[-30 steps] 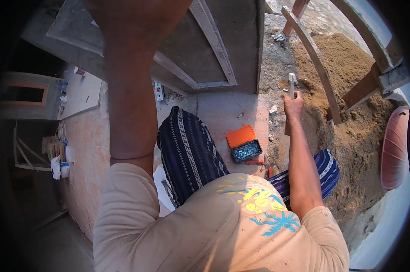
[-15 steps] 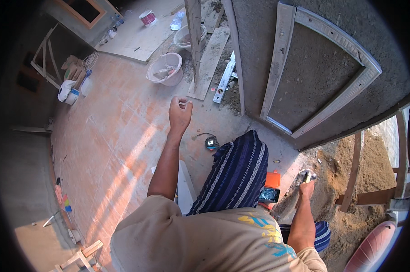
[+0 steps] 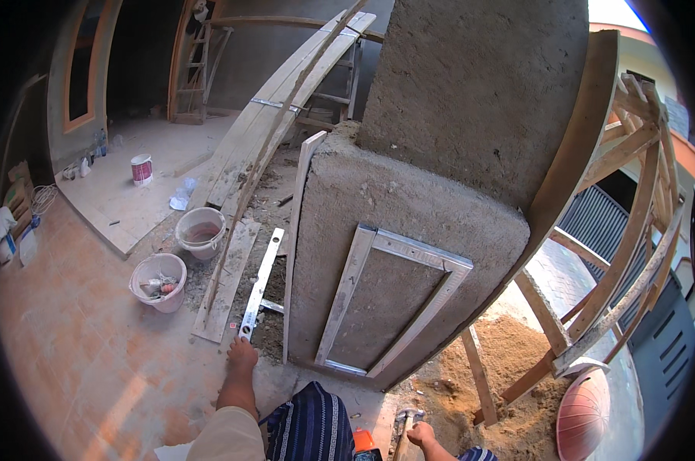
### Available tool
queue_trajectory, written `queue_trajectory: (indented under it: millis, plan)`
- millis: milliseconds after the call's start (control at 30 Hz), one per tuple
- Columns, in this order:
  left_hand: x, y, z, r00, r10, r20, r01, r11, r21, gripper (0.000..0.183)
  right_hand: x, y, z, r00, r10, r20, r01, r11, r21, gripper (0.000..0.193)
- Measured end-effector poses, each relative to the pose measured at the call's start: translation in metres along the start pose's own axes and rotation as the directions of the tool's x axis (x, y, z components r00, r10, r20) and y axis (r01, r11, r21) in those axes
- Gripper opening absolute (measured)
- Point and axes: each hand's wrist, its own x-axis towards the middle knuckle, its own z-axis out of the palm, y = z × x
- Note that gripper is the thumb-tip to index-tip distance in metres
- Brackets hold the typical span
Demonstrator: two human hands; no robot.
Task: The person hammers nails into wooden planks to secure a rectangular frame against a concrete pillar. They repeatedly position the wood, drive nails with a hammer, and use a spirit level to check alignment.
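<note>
My left hand [image 3: 242, 353] is stretched forward, its fingers closed at the near end of a long silver spirit level [image 3: 261, 283]. The level lies on the rubble-strewn ground beside the plastered pillar. Low at the right, my right hand [image 3: 421, 434] is closed on a hammer [image 3: 404, 441] with a pale wooden handle and metal head. On the pillar's front face sits a frame of pale strips [image 3: 420, 250]. An orange box [image 3: 363, 440] is partly visible by my knee, which is covered in dark patterned cloth [image 3: 310, 426].
Two buckets [image 3: 157, 281] stand left of a plank [image 3: 230, 280] and a leaning pole. Long boards [image 3: 286, 104] rest on a trestle behind. Right of the pillar [image 3: 409, 192] are a sand heap [image 3: 497, 361], timber props [image 3: 543, 311] and a pink domed object [image 3: 584, 415].
My view has swung up and to the right. My left hand has moved from over the tiles to the spirit level's near end. The hammer is still in my right hand.
</note>
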Motion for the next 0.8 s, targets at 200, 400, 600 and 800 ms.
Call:
queue_trajectory:
  millis: [200,400,600,800]
  plan:
    - [0.022,-0.013,0.01,0.986,-0.026,-0.166,0.008,0.994,-0.112,0.046,0.002,0.01,0.017,0.998,-0.064,0.009,0.064,0.998,-0.002,0.038]
    - [0.014,0.001,0.001,0.99,-0.05,-0.133,0.029,0.988,-0.151,0.056,-0.012,0.028,0.015,0.997,0.075,0.009,-0.075,0.996,0.057,0.04]
    - [0.002,-0.068,-0.025,0.891,-0.168,-0.423,-0.17,0.74,-0.651,0.051,0.007,-0.026,0.019,0.995,-0.009,-0.101,0.021,0.993,0.115,0.032]
    - [-0.09,-0.122,-0.133,0.934,-0.129,-0.333,-0.286,0.287,-0.914,0.026,-0.003,-0.061,0.018,0.943,0.039,-0.33,0.096,0.919,0.383,0.024]
